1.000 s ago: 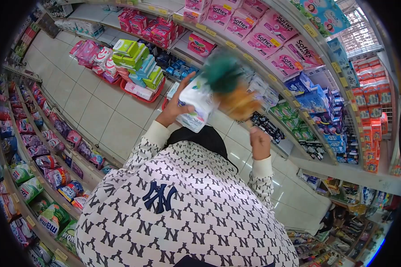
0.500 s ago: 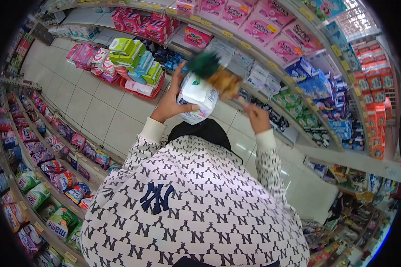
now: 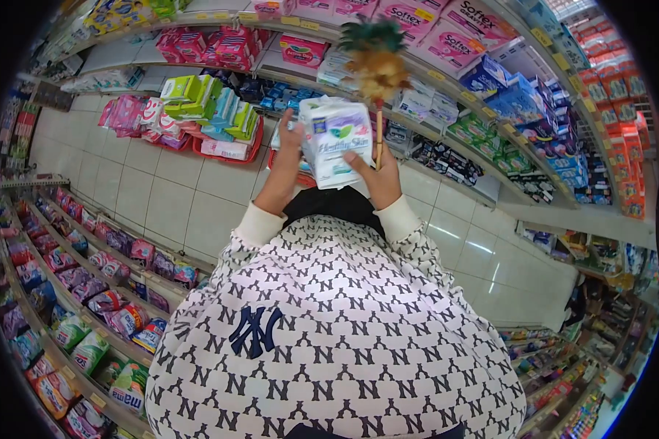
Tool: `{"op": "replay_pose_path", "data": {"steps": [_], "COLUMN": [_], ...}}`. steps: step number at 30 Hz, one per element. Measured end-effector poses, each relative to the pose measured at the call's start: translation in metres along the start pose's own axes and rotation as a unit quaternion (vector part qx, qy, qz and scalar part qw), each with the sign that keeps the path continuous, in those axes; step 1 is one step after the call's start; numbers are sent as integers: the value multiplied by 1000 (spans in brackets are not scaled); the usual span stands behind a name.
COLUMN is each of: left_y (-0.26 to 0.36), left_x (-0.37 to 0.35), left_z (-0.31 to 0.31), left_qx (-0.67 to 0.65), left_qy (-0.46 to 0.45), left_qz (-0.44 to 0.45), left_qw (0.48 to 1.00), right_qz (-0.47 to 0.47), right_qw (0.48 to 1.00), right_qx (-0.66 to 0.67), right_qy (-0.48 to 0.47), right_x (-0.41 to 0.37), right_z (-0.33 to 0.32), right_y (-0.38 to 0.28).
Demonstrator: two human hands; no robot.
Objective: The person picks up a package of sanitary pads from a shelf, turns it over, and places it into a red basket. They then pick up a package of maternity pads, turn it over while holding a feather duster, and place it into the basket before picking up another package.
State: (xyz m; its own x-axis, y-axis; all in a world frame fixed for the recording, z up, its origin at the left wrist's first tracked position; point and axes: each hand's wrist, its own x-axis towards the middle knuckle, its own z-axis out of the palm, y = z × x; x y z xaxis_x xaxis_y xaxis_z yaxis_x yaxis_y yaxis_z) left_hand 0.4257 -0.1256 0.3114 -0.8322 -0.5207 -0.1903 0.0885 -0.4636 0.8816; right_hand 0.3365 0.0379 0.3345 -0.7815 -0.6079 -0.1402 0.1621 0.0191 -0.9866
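A white pack of Healthy Skin sanitary pads (image 3: 338, 150) is upright in front of me, its printed front facing me. My right hand (image 3: 381, 181) presses its thumb on the front of the pack. That same hand also holds the thin wooden handle of a feather duster (image 3: 377, 69), whose green and tan feathers point up towards the shelf. At the pack's left side is my left hand (image 3: 280, 170), fingers stretched upward along its edge. Whether those fingertips touch the pack is hard to see.
Beyond my hands runs a shelf with pink Softex packs (image 3: 447, 44) and blue packs (image 3: 516, 102). Red baskets (image 3: 250, 150) heaped with green and pink packs stand on the tiled floor (image 3: 154, 175). Another shelf of bagged goods (image 3: 88, 285) curves along my left.
My right hand has come in from the right to the pack, bringing the duster, which now stands upright. The pack has turned to show its front, and my left hand has loosened its grip.
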Motion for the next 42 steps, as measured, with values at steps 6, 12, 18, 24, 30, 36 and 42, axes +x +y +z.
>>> {"op": "replay_pose_path", "data": {"steps": [6, 12, 18, 24, 30, 36, 42], "left_y": [7, -25, -57, -38, -96, -52, -49], "left_x": [4, -6, 10, 5, 12, -4, -5], "left_z": [-17, -21, -42, -26, -72, -28, -17], "left_qx": [-185, -263, -272, -262, 140, -232, -155], "left_qy": [-104, -53, 33, 40, -60, -42, -87], "left_qz": [-36, -79, -58, -26, 104, 36, -50], "left_qw": [976, 960, 960, 964, 983, 971, 983], "right_qz": [93, -58, -124, -22, -94, 25, 110], "right_qw": [954, 992, 887, 888, 895, 957, 984], "right_qx": [283, -86, -436, -449, -433, -246, 129], "right_qy": [-26, 72, -92, 100, -54, 149, 55], "right_x": [-14, -8, -55, -24, -49, 3, -23], "right_z": [-19, -48, -52, -81, -53, -114, -32], "right_y": [-25, 28, -27, -21, -25, 26, 10]}}
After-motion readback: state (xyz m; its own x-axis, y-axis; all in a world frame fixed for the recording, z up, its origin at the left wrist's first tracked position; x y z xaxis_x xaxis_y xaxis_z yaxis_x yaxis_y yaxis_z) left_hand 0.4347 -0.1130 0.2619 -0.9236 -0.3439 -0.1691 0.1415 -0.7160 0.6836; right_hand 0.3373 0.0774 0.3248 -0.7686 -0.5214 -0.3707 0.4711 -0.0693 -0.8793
